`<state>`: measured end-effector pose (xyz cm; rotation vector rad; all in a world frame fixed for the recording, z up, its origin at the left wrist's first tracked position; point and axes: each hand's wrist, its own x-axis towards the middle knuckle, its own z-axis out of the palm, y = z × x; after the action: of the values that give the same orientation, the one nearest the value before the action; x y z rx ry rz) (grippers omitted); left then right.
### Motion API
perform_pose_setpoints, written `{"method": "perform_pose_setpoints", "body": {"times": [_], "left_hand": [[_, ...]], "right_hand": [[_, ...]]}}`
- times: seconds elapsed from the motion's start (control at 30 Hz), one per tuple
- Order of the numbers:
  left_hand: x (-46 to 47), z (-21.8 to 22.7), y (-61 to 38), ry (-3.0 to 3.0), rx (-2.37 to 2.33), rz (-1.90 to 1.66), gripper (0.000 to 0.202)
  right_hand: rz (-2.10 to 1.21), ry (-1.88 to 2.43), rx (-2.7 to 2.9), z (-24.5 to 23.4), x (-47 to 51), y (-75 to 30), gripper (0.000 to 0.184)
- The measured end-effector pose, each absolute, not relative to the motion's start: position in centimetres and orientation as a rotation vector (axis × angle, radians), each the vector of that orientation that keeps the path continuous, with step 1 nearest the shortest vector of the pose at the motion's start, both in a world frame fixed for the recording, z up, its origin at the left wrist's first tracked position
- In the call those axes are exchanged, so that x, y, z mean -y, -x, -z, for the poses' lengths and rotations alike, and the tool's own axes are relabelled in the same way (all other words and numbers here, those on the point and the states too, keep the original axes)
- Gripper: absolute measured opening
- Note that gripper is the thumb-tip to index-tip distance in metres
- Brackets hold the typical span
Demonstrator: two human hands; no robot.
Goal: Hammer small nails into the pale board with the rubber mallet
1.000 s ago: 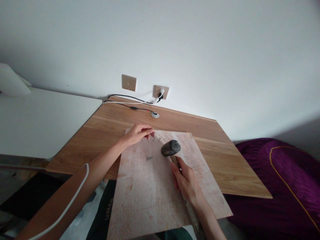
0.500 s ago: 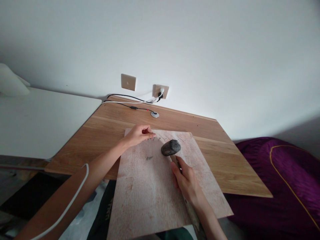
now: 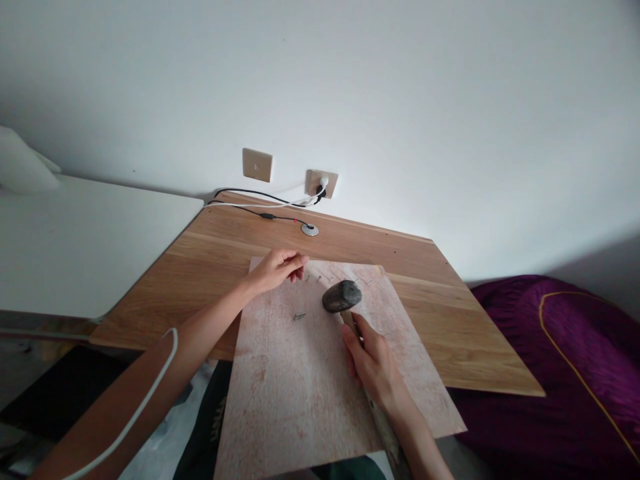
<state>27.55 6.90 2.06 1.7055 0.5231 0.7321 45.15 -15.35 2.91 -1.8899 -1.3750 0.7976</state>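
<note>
"Head view: what's near?"
"The right hand (image 3: 373,360) holds a hammer (image 3: 342,297) over the board (image 3: 295,387); loose nails (image 3: 299,317) lie left."
"Farther?"
"The left hand (image 3: 278,268) pinches narrow by the nail row (image 3: 319,278); can't tell if it holds one. Maybe it's placing nails. A hit would need that hand out of the way."
"And far?"
"Wires (image 3: 268,216) near the wall (image 3: 425,133)."

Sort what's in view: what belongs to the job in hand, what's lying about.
In use:
black blunt-headed hammer with wooden handle
pale rectangular wooden board
thin grey metal nails

Lying about:
thin black cables
purple fabric with yellow piping
white rounded object
</note>
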Motion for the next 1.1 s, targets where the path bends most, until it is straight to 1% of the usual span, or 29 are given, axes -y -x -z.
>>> {"method": "perform_pose_setpoints", "body": {"times": [0.1,0.23,0.3,0.43,0.53,0.63,0.73,0.83,1.0,1.1], "left_hand": [[-6.91,-2.15,-27.42,-1.847,-0.596,-0.788,0.065],[-7.12,-1.91,-27.36,-1.903,-0.66,-0.838,0.066],[-7.2,-1.7,-27.49,-1.851,-0.615,-0.857,0.064],[-7.1,-1.61,-27.77,-1.685,-0.529,-0.904,0.054],[-7.0,-1.83,-27.66,-1.747,-0.589,-0.911,0.053],[-6.96,-1.97,-27.45,-1.862,-0.621,-0.877,0.057],[-6.9,-1.98,-27.43,-1.842,-0.57,-0.821,0.06],[-6.75,-2.1,-27.53,-1.822,-0.536,-0.793,0.06],[-6.63,-2.21,-27.41,-1.957,-0.598,-0.807,0.061],[-6.81,-2.14,-27.12,-1.991,-0.539,-0.71,0.058]], "right_hand": [[-0.782,1.883,1.375,-2.92,15.37,-45.18,0.038],[-0.767,1.882,1.384,-2.85,15.4,-45.28,0.037],[-0.778,1.882,1.375,-2.83,15.43,-45.28,0.037],[-0.82,1.868,1.352,-2.89,15.5,-45.18,0.038],[-0.811,1.868,1.358,-2.93,15.5,-45.15,0.038],[-0.789,1.876,1.365,-2.97,15.45,-45.19,0.038],[-0.782,1.875,1.375,-3.09,15.41,-45.2,0.039],[-0.781,1.875,1.381,-3.17,15.4,-45.17,0.037],[-0.787,1.888,1.378,-3.12,15.36,-45.15,0.038],[-0.779,1.887,1.378,-3.11,15.31,-45.14,0.039]]}}
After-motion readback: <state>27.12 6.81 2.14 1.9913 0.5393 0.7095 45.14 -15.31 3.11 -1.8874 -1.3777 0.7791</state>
